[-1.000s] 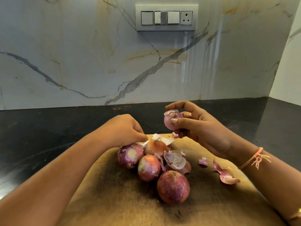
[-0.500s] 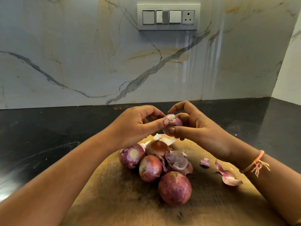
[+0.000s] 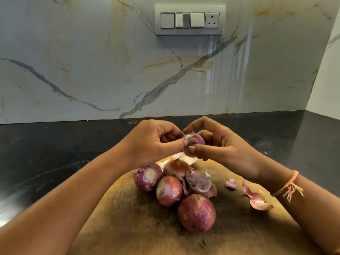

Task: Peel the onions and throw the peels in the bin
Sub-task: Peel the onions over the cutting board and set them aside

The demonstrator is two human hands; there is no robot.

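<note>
A small purple onion point(image 3: 195, 142) is held up above the wooden board point(image 3: 139, 227). My right hand point(image 3: 222, 144) grips it from the right, thumb on its front. From the left, my left hand point(image 3: 154, 142) pinches the skin at the onion's top between thumb and forefinger. Below the hands several red onions lie in a cluster on the board: a trimmed one point(image 3: 148, 176), one behind it point(image 3: 176, 168), one in the middle point(image 3: 169, 191) and the largest point(image 3: 196, 212) nearest me. Loose peels point(image 3: 199, 184) lie among them.
More peel pieces lie on the board's right side, a curled one point(image 3: 257, 198) and a small scrap point(image 3: 230, 184). The board rests on a black counter point(image 3: 55, 153) against a marble wall with a switch panel point(image 3: 189, 20). No bin is in view.
My left hand rose from the onions on the board to the onion in my right hand and now pinches its skin at the top.
</note>
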